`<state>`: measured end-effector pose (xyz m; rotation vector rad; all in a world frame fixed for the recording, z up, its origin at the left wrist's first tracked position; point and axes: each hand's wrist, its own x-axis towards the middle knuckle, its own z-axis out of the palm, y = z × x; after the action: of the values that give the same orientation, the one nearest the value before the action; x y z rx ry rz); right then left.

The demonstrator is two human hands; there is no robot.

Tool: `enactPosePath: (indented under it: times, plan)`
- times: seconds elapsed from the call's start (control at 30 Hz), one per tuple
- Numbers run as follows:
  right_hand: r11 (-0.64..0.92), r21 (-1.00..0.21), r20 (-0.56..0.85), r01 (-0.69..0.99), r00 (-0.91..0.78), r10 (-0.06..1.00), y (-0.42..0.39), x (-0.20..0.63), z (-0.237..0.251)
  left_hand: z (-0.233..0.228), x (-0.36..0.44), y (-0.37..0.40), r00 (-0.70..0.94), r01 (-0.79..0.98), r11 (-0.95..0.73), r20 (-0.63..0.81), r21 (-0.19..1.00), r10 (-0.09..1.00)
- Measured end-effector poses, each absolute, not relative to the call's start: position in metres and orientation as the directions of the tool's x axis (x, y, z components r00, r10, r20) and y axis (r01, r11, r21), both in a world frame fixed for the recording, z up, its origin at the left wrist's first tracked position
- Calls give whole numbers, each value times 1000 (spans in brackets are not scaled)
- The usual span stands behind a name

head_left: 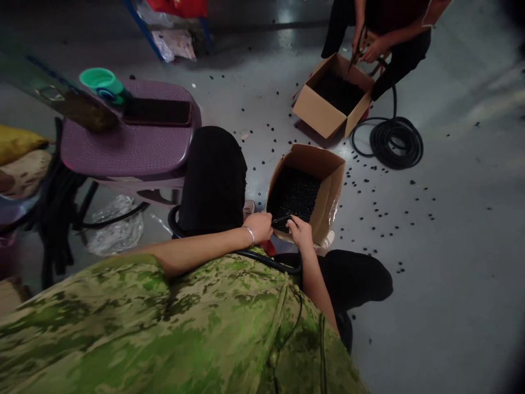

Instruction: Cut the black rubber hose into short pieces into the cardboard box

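My left hand (260, 226), with a silver bracelet at its wrist, is closed over the near left edge of an open cardboard box (331, 189). Facing it, my right hand (301, 232) is closed over the near right side. A thin dark tool (281, 218), perhaps scissors, spans the gap between them; which hand grips it I cannot tell. Small black cut pieces (296, 191) fill the box's bottom. A black ribbed hose (266, 259) lies across my lap and bends up near my right wrist. Fingers hide whatever else is held.
Opposite, a person's hands (371, 49) work with a dark tool above another cardboard box (322, 112) of black pieces. A coiled black hose (397, 143) and scattered black rings (375, 208) lie on the floor. At left, a purple stool (151, 148) carries a phone (158, 111) and green cup (102, 85).
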<state>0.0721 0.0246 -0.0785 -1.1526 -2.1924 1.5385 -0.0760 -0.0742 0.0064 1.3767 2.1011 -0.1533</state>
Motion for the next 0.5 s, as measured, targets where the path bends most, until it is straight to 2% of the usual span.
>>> enactPosePath:
  times: [0.2,0.5]
  plan:
    - [151,-865,-244,478,-665,706,25,74,-83,3,-78,-73,-272,851,485,-619,204,737]
    - [136,-835,-278,533,-622,733,24,73,-87,-13,-73,-72,-245,856,463,-606,231,756]
